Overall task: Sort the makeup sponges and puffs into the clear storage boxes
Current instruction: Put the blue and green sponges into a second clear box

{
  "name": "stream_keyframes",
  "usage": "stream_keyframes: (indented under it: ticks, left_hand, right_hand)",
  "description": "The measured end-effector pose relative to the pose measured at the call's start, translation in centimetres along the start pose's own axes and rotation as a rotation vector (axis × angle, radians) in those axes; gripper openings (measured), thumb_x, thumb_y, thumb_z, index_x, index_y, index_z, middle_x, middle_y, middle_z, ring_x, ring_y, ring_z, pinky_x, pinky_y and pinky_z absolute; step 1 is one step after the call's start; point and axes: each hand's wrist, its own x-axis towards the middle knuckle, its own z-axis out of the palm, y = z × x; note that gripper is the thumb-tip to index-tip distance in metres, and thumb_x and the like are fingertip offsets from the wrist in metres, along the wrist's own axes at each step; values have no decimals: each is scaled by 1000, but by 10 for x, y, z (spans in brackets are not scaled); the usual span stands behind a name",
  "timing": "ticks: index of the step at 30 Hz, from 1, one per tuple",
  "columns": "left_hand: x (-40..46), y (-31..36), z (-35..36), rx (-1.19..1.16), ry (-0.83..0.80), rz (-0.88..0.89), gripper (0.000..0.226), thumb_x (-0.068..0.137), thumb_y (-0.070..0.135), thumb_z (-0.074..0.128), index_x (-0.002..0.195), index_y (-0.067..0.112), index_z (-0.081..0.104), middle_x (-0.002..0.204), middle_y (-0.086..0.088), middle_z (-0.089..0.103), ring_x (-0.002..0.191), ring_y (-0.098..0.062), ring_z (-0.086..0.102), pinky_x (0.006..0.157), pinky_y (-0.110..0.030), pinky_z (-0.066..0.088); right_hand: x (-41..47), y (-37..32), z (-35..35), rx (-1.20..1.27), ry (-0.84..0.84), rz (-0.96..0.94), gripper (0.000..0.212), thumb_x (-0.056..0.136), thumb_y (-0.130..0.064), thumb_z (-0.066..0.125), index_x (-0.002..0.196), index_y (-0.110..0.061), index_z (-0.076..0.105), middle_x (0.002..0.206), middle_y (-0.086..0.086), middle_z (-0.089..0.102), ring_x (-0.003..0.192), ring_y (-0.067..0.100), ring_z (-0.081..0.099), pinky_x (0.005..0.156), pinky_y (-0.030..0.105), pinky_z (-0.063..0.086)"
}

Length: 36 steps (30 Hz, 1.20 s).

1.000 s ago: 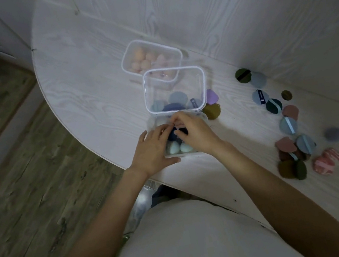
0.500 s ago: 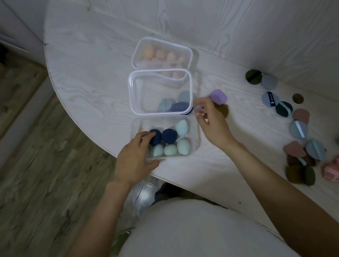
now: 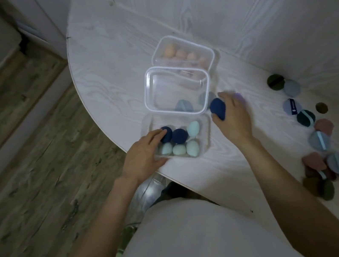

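White wood-grain table: right hand clamps a navy puff; left hand, fingers apparently loosely spread, steadies the near clear box.

Head-worn wide-angle view, looking steeply down, close over table edge

I see a navy sponge in my right hand, pale teal sponges in the near clear box, peach sponges far, white woodgrain counter.
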Motion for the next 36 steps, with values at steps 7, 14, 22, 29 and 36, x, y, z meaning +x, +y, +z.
stream_keyframes:
  ticks: [7,14,22,29,36]
  left_hand:
    - [34,22,8,-44,-43,-8,73,74,38,74,134,12,42,116,-11,61,93,-31,59,77,-41,47]
    - [40,16,16,-16,4,95,70,69,39,77,128,14,50,128,-5,53,101,-25,59,73,-37,50]
    - [33,17,14,1,16,111,54,76,48,52,113,9,59,101,-6,66,88,-25,61,76,-34,46]
    - [25,5,8,-23,31,151,45,81,41,51,116,14,61,106,-4,66,89,-23,61,77,-32,45]
    - [26,4,10,62,149,183,43,76,43,58,109,16,60,111,-4,63,103,-25,55,90,-31,34]
  right_hand:
    - [-31,-8,-28,549,-35,167,45,86,-16,63,124,-27,41,123,-2,54,101,12,60,82,23,49]
    - [-16,-37,-31,329,31,-105,35,86,-15,61,120,-17,52,116,-4,52,101,15,54,85,38,50]
    - [0,-88,16,188,-203,-360,34,79,-6,65,110,-10,54,108,9,55,95,24,53,78,36,48]
    - [-1,-85,25,5,-264,-326,30,79,-5,65,108,-6,58,110,13,53,95,29,54,76,41,49]
    - [-3,-84,30,-198,-401,-419,31,89,-6,49,119,-8,57,119,13,55,109,28,46,89,36,42]
